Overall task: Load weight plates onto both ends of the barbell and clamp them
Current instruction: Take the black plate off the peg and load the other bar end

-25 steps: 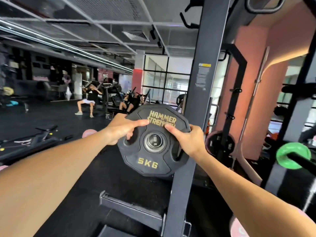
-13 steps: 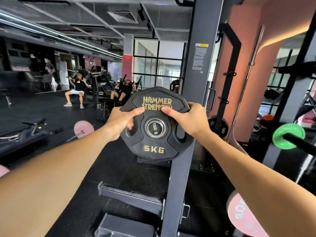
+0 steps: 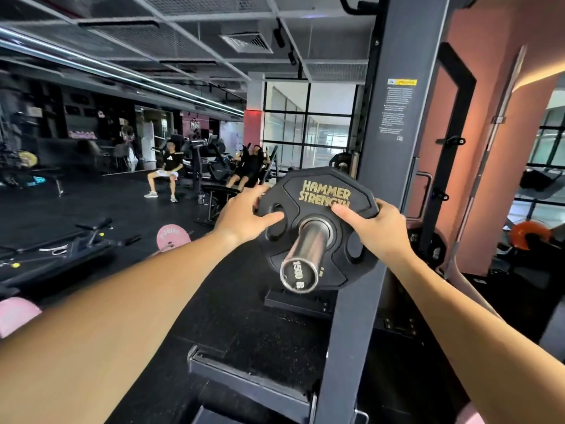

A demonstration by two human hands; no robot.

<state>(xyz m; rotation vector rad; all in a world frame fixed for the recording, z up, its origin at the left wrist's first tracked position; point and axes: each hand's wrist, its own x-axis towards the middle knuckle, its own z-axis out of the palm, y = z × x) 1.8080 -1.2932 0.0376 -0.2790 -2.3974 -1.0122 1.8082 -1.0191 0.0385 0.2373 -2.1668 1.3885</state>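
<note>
L hand grips plate at its left rim, thumb on face; R hand grips right rim. Plate sits on bar sleeve, sleeve end poking thru, beside rack post.

plate on barbell sleeve, between left fingers and right fingers; rack upright behind right fingers.
</note>
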